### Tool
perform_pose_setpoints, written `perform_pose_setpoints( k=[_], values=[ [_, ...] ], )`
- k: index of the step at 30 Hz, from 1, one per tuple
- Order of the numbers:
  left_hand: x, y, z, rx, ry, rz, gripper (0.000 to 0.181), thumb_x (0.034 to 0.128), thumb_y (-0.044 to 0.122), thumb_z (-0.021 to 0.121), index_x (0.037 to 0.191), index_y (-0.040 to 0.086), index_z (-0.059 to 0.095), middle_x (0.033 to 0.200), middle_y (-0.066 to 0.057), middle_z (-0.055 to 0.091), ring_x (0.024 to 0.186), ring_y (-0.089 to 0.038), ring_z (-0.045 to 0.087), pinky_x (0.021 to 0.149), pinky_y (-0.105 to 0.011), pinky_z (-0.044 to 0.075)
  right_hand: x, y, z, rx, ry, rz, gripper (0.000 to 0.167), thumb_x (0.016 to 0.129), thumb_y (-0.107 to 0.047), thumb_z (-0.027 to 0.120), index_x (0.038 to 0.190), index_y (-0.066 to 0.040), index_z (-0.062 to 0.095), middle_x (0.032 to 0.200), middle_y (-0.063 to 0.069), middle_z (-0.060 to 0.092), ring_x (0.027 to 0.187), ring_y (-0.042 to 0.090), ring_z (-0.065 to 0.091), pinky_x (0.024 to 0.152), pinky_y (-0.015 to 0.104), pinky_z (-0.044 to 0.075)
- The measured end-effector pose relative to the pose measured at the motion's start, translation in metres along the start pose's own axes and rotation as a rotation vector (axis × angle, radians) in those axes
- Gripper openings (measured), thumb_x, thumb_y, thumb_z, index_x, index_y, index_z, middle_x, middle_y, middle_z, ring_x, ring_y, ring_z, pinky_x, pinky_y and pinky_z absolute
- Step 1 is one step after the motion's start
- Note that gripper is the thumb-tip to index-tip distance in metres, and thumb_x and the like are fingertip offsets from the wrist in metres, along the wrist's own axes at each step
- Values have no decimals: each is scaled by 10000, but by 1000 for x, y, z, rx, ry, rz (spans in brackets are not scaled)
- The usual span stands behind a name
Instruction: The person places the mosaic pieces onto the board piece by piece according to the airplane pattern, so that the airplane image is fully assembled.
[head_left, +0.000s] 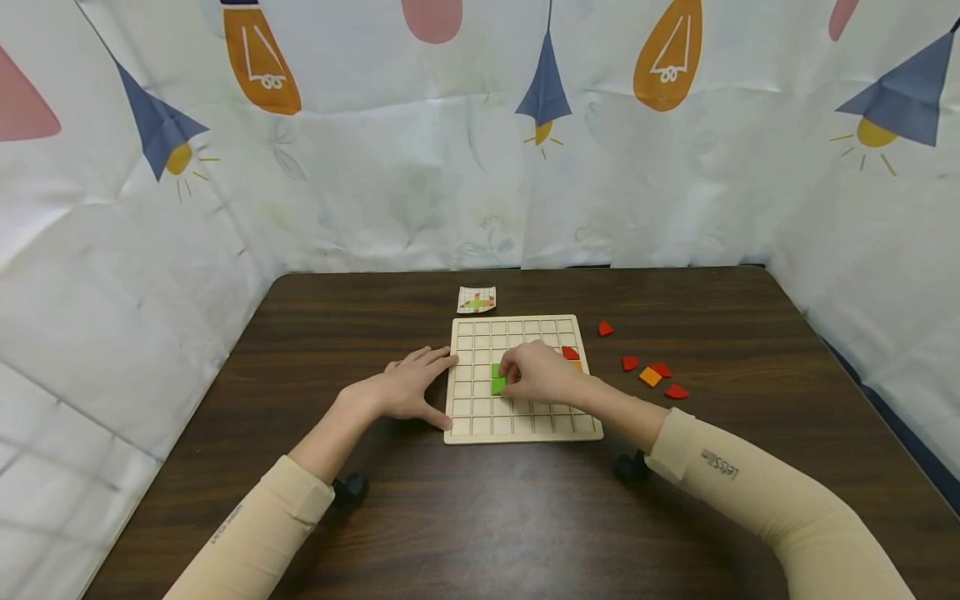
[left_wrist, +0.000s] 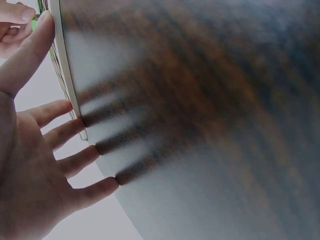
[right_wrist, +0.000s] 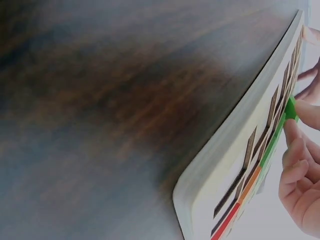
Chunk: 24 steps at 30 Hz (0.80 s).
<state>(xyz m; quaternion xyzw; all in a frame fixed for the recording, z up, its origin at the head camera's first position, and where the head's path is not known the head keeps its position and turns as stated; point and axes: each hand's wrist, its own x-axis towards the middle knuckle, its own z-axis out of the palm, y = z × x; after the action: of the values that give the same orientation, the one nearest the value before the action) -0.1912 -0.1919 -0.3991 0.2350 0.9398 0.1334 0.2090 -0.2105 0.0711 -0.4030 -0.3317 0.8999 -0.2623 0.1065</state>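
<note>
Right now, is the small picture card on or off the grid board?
Off: the head view shows the picture card lying on the wood-grain table, beyond the grid board.

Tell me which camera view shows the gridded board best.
The head view: it shows the gridded board from above with all four corners in frame, though the right hand covers part. The left wrist view catches only a thin edge-on strip; the right wrist view shows it at a steep slant.

Board [head_left: 555,427] on table [head_left: 480,517], card [head_left: 477,300] behind it, 5 loose pieces [head_left: 650,377] to its right, tiles [head_left: 498,387] on it
</note>
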Motion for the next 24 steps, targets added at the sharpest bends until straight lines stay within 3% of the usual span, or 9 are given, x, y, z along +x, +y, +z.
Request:
perform_pose_setpoints(
  k=[10,24],
  values=[
    [0,0,1,-4,4,0,1092,806,566,837,1633,108,289,1685,-146,200,1530,-437,146,1101,-739,220,-2,3,-2,-6,-10,-4,230,833,-120,857,1021,-51,743,757,-86,662,705,68,597,720,287,514],
    [-1,-2,1,-10,11,12,1094,808,556,839,1635,105,282,1687,-144,192,1532,-435,140,1098,-744,216,-24,26,-22,63,9,0,191,866,-111,809,1037,-57,745,784,-73,687,693,86,620,696,319,531]
  ],
)
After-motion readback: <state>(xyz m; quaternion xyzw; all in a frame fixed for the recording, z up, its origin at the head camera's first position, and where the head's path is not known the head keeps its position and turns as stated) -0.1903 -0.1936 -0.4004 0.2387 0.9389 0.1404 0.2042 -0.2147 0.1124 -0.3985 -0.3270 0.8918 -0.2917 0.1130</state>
